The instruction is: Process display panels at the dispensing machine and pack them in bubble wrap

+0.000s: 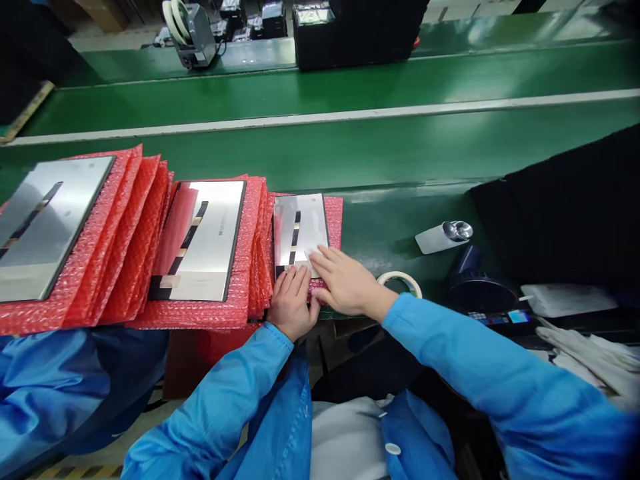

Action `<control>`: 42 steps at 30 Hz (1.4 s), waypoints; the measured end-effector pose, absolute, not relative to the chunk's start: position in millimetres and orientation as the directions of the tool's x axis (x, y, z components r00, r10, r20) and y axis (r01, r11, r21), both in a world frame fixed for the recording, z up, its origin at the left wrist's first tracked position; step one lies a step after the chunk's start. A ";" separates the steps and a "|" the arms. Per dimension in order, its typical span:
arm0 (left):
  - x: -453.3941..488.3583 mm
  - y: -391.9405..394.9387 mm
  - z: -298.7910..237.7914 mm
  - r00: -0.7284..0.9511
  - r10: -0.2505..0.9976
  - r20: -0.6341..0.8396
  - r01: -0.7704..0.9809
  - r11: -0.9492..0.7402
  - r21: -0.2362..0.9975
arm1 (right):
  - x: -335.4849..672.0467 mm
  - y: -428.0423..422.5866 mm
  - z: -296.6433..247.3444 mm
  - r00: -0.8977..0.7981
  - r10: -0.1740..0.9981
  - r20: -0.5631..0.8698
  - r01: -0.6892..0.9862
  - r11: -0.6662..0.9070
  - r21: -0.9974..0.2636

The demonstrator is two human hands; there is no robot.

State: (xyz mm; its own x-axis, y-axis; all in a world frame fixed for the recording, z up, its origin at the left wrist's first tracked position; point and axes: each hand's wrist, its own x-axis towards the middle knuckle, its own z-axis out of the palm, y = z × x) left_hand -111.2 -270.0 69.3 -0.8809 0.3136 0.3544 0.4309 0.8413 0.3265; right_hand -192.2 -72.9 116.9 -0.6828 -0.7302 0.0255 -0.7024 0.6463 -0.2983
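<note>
A thin silvery display panel [302, 223] with a dark flex strip lies on red bubble wrap [335, 220] in front of me. My left hand [293, 303] rests at the panel's near edge, fingers stretched forward over its lower left corner. On the lower right part of the panel lies my right hand [347, 280], its fingers extended and thumb close to the left hand's thumb. A small whitish piece shows by the right fingertips; what it is I cannot make out. Beside the right wrist is a roll of pale tape [400, 277].
Left of me, more panels [213, 233] lie on stacked red bubble-wrap bags [125, 260]. A blue sleeve [55, 393] of another person shows at lower left. To the right are a white object with two shiny rounds [444, 237] and a dark round-based stand [480, 290]. A tape dispenser [193, 37] stands behind the green bench.
</note>
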 end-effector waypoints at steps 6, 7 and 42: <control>-112.1 -271.8 72.8 -0.869 0.314 0.383 0.438 0.847 0.300 | -212.4 -93.9 129.2 -0.760 -0.649 0.038 -0.636 0.730 -0.252; -112.1 -272.2 72.8 -0.870 0.313 0.381 0.435 0.850 0.296 | -217.0 -97.1 126.6 -0.767 -0.640 0.044 -0.630 0.738 -0.243; -109.4 -263.8 73.5 -0.882 0.298 0.366 0.424 0.841 0.335 | -249.6 -117.8 116.7 -0.847 -0.531 0.038 -0.528 0.829 -0.183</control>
State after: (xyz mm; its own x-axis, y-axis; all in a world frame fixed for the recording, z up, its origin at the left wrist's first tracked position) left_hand -109.4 -263.8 73.5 -0.8816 0.2980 0.3659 0.4236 0.8414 0.3355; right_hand -249.6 -117.8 116.7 -0.8466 -0.5309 0.0382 -0.5282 0.8292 -0.1827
